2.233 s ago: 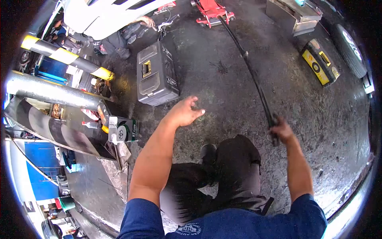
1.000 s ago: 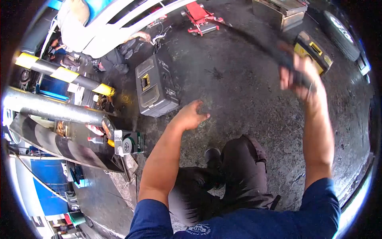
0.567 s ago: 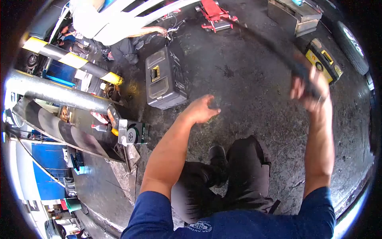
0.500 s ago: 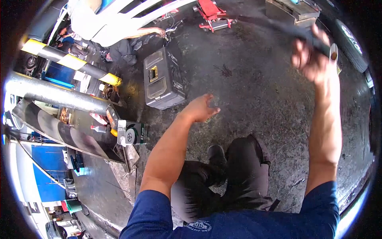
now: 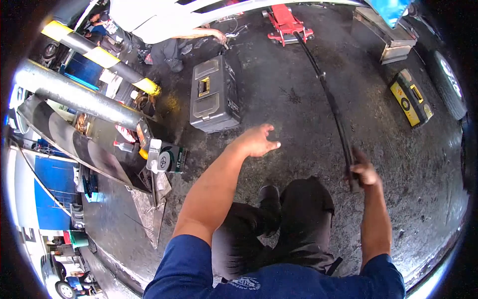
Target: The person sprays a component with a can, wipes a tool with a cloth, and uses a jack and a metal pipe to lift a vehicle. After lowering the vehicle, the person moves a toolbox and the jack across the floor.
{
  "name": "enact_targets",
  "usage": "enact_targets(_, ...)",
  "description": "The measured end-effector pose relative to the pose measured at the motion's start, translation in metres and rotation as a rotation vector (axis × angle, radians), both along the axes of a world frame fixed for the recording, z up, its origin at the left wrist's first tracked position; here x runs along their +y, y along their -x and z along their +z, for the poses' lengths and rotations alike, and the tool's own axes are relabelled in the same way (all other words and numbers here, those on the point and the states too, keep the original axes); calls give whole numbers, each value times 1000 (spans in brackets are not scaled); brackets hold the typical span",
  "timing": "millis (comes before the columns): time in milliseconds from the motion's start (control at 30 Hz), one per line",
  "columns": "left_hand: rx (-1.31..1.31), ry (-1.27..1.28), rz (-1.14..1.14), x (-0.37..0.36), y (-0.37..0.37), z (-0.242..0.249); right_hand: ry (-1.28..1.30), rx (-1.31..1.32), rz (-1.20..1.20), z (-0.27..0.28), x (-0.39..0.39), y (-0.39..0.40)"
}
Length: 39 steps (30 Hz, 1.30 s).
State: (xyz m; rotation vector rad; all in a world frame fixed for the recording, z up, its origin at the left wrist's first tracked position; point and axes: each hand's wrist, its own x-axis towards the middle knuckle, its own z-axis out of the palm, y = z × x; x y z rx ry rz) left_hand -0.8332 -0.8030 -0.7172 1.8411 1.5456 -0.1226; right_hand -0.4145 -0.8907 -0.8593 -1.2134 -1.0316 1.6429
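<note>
Floor jack (image 5: pixel 288 22): red body; its long handle (image 5: pixel 332 102) black; toolbox (image 5: pixel 214 94) dark grey with a yellow latch; post (image 5: pixel 99 57) banded yellow and black; pipe (image 5: pixel 74 94) plain silver-grey; carton (image 5: pixel 167 158) dark green with a white end panel and white lettering; flat case (image 5: pixel 411 97) yellow with black trim; concrete floor (image 5: pixel 279 84) dark grey, blotched with darker stains; shirt sleeve (image 5: pixel 184 269) navy blue; trousers (image 5: pixel 298 219) charcoal; shoe (image 5: pixel 269 195) black.
</note>
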Motion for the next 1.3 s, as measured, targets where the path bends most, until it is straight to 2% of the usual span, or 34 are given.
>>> enact_targets(100, -56, -54, 6, 7, -12, 6, -246, 132, -107, 191, 35, 36)
enact_targets(167, -30, -67, -60, 13, -21, 6, -234, 313, -275, 285, 65, 43)
enact_targets(200, -32, -63, -66, 13, -24, 4, -200, 495, -349, 305, 81, 44)
enact_targets(267, -74, -69, -48, 15, -26, 1, -335, 448, -49, 305, 104, 29)
enact_targets(333, -55, -61, -62, 13, -27, 7, -285, 323, -242, 277, 79, 37)
enact_targets(367, -64, -58, -57, 12, -24, 6, -273, 180, -212, 246, 61, 35)
enact_targets(433, -87, -42, -6, 10, -12, 8, -121, -19, -111, 135, 13, 15)
enact_targets(500, -89, -49, 23, 10, 1, -2, 249, -138, -169, -10, -24, -14)
enact_targets(567, -104, -71, 50, 9, -1, -7, 324, -281, -48, -43, -47, -3)
enact_targets(600, -48, -81, -5, 6, -3, -6, 358, -17, -145, -74, -43, -8)
enact_targets(633, 17, -86, -62, 5, -2, -5, 349, -18, -133, -65, -31, -9)
enact_targets(700, -24, -61, -39, 6, -7, 2, 132, 32, -68, -9, -14, -14)
enact_targets(800, -89, -41, -48, 10, -23, 9, -210, 234, -99, 195, 32, 28)
enact_targets(867, -68, -176, -141, 15, -30, 2, -220, 449, -273, 285, 61, 43)
enact_targets(900, -89, -119, -120, 18, -33, -2, -235, 528, -157, 300, 81, 31)
enact_targets(933, -98, -133, -149, 18, -37, 1, -160, 477, -403, 336, 78, 63)
enact_targets(967, -107, -123, -118, 17, -38, 5, -206, 450, -353, 324, 76, 55)
enact_targets(1033, -114, -114, -79, 9, -36, 9, -130, 124, -237, 284, 60, 47)
enact_targets(1100, -114, -81, -37, 8, -26, 13, -111, -30, -44, 178, 24, 23)
enact_targets(1167, -113, -85, 4, 10, -16, 16, 165, -73, 26, 49, -18, 6)
enact_targets(1200, -104, -55, 43, 4, -12, 13, 335, -91, 21, 1, -33, 5)
enact_targets(1233, -174, -16, 73, 4, -8, 0, 352, -96, 18, -13, -46, 2)
enact_targets(1300, -126, -29, 18, 8, -11, 1, 305, 35, -82, -12, -32, 9)
